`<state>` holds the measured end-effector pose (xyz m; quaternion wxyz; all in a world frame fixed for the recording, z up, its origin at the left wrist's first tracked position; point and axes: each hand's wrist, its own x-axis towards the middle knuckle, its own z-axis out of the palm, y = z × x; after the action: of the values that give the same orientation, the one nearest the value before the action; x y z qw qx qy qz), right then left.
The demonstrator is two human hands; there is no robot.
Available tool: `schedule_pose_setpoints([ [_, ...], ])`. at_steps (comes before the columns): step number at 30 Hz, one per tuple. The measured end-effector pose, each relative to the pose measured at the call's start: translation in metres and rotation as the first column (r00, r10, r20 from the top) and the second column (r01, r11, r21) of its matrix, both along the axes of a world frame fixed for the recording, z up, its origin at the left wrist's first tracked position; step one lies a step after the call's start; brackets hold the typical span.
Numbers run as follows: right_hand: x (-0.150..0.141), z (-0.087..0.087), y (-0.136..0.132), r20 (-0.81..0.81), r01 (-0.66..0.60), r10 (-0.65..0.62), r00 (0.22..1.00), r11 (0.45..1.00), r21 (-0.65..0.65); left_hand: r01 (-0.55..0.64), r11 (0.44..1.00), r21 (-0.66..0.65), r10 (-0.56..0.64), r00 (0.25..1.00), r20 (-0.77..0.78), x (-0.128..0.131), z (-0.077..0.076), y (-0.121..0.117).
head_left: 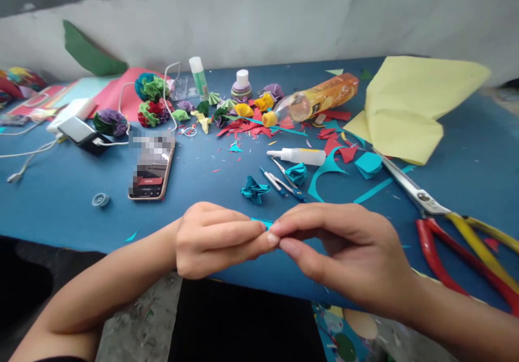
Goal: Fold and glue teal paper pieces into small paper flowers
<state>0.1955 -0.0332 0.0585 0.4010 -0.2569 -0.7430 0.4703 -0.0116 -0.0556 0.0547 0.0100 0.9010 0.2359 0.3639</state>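
Observation:
My left hand [221, 240] and my right hand [348, 243] meet fingertip to fingertip above the table's front part. Between them a small piece of turquoise paper [261, 222] shows at its upper edge; the fingers hide most of it. The left fingers are folded around it, and the right thumb and index finger pinch at its right end. Just beyond the hands lie two crumpled turquoise paper flowers, one on the left [255, 190] and one on the right [296, 173]. A metal drawing compass [279, 181] rests beside them.
On the blue table [203, 183] lie a phone [152, 167], a white glue bottle [300, 157], large scissors [425, 199] with red and yellow handles, and yellow paper [409, 107]. Farther back are a glue stick [198, 78], a plastic bottle [324, 97], paper scraps and several paper flowers.

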Motion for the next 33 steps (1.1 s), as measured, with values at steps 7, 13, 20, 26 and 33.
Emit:
schedule_pose_setpoints([
  [7,-0.0013,-0.0029,-0.0023,-0.036,-0.060,0.052,0.998,0.963,-0.262,0.018,0.999,-0.034,-0.019,0.999,-0.050,-0.0010,-0.0006,0.0003],
  [13,-0.0019,-0.0065,-0.0024,-0.074,-0.100,0.077,0.994,0.920,-0.379,-0.016,0.999,-0.032,0.017,0.999,0.030,0.0004,-0.0025,0.0001],
  [20,-0.0047,-0.0064,0.0006,-0.075,-0.107,0.083,0.994,0.905,-0.411,-0.028,0.999,-0.041,0.028,1.000,0.005,-0.0013,-0.0056,-0.0006],
  [26,-0.0024,-0.0037,0.0022,-0.021,-0.072,0.069,0.997,0.925,-0.374,-0.040,0.996,-0.077,0.037,0.998,-0.043,-0.0006,-0.0027,-0.0018],
  [33,-0.0026,-0.0037,0.0036,0.063,-0.045,0.074,0.995,0.921,-0.386,0.002,0.996,0.089,0.009,0.992,-0.124,-0.0043,-0.0079,0.0005],
])
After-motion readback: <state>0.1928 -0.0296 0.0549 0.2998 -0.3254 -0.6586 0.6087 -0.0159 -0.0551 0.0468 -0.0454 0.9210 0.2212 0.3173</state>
